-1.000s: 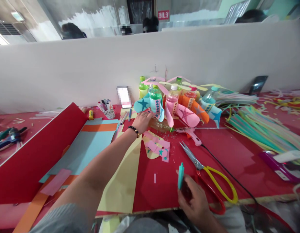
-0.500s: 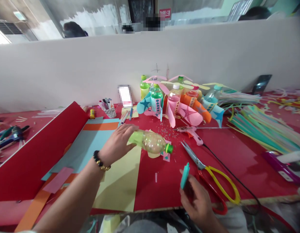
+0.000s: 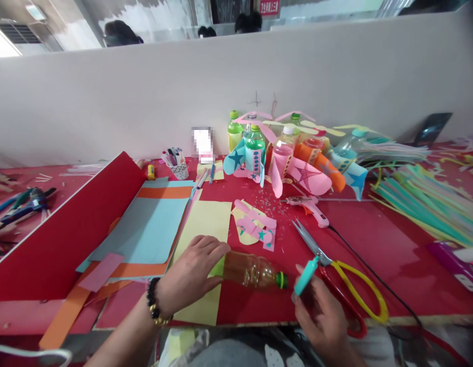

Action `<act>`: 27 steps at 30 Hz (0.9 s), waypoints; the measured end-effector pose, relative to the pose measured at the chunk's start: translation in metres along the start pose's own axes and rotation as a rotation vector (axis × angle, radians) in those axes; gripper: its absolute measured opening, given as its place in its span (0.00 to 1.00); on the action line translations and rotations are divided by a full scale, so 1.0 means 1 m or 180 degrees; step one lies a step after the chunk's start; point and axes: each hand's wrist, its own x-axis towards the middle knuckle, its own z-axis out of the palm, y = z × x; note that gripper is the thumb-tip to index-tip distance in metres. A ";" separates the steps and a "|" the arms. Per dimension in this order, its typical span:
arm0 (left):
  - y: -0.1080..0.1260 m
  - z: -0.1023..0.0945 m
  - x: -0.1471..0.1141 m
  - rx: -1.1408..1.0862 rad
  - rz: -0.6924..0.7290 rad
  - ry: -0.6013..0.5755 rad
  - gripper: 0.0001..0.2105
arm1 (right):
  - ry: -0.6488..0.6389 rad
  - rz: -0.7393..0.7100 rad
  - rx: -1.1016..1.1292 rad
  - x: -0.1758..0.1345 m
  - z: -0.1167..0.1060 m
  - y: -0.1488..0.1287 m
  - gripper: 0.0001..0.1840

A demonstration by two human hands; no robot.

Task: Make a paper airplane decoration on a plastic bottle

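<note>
A clear plastic bottle (image 3: 248,270) with a green cap lies sideways near the front edge, its cap pointing right. Around its base end is my left hand (image 3: 198,270), fingers closed over it, with a beaded bracelet at the wrist. My right hand (image 3: 320,306) grips a small teal tube (image 3: 307,275), narrow tip up, close to the cap. Just beyond the bottle are pink paper cut-outs (image 3: 255,224) and a teal star on a pale yellow piece. Large scissors (image 3: 335,270) with red and yellow handles lie partly behind my right hand.
Decorated bottles (image 3: 284,153) with paper wings stand by the white partition (image 3: 144,97). A pink glue gun (image 3: 308,206) trails a black cord. Paper sheets (image 3: 155,224) and a red board (image 3: 79,229) lie left; a pen cup (image 3: 178,168) and coloured strips (image 3: 431,204) sit farther back.
My left hand has brought the bottle down toward the front edge, uncovering the pink cut-outs. The teal tube now leans more to the right in my right hand. The view has shifted slightly.
</note>
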 end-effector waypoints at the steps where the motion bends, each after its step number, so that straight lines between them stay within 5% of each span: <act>1: 0.001 0.001 0.000 -0.0039 0.0013 -0.0003 0.25 | -0.0015 0.0015 0.0032 0.000 0.000 0.001 0.26; 27: 0.000 0.013 -0.008 0.0040 0.0110 0.0198 0.24 | 0.0036 0.0356 0.0265 0.004 -0.010 0.000 0.26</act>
